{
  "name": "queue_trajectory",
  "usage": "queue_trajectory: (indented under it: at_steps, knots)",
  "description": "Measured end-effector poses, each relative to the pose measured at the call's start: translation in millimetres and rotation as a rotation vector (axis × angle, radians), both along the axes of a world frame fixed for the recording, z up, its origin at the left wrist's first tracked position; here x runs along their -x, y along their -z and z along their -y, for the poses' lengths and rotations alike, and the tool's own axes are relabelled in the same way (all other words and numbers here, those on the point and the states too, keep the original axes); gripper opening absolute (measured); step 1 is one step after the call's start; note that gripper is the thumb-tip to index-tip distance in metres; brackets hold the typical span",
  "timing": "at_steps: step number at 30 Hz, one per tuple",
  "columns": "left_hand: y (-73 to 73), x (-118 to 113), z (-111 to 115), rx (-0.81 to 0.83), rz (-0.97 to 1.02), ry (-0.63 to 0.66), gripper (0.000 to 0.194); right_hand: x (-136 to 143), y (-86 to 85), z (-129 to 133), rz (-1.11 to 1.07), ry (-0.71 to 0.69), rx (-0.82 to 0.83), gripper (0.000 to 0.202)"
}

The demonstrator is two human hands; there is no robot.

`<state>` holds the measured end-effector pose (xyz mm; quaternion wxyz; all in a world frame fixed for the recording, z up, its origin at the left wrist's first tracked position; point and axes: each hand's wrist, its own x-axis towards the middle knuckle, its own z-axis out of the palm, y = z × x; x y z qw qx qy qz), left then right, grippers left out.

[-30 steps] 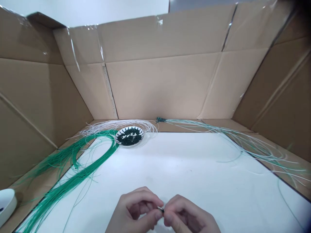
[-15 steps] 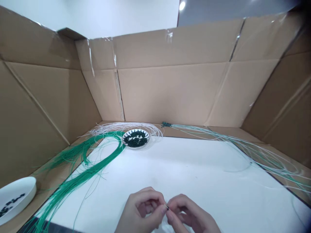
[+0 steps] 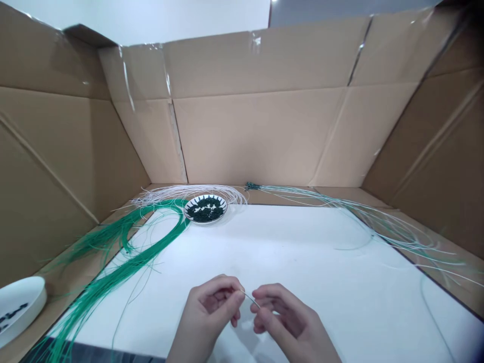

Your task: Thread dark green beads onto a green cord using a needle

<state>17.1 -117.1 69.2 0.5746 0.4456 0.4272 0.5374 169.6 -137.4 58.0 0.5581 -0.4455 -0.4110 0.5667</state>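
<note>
Low in the middle of the head view, a short stretch of thin cord (image 3: 251, 298) spans the gap between my hands. My left hand (image 3: 214, 307) pinches one end of it between thumb and index finger. The other end meets the thumb tip of my right hand (image 3: 289, 320), whose index finger is raised a little apart while thumb and middle finger close on the cord. Any small piece on the cord is too fine to make out. Both hands are above a white board (image 3: 242, 252).
Behind the hands stands a patterned dish (image 3: 206, 208) of small dark green pieces. Green cords (image 3: 143, 254) lie left, white cords (image 3: 189, 193) behind, and a mixed cord bundle (image 3: 340, 201) right. A white tray (image 3: 30, 302) is far left. Cardboard walls (image 3: 249, 136) enclose the area.
My hands have moved slightly apart, baring a length of cord between the fingertips. The right index finger has lifted from the thumb. The camera view has shifted a little.
</note>
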Motion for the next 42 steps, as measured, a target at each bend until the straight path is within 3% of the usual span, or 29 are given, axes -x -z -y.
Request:
queue_trajectory:
  at_steps: [10,19,35,42]
  knots:
    - [-8.7,-11.8,4.8,0.086,0.165,-0.057,0.029,4.3,-9.0,3.5,-0.035,0.035,-0.047,0.035]
    - [-21.0,-14.6,13.0,0.092,0.234,0.019,0.027,2.3,-15.7,14.0,-0.085,-0.054,-0.191,0.028]
    - [-18.5,-11.1,16.3,0.130,0.228,0.067,0.026,5.3,-41.6,15.7,-0.039,-0.046,-0.063,0.027]
    - [-17.6,-11.6,16.0,0.150,0.239,0.093,0.025,5.3,-39.6,16.8,-0.072,-0.044,-0.029,0.027]
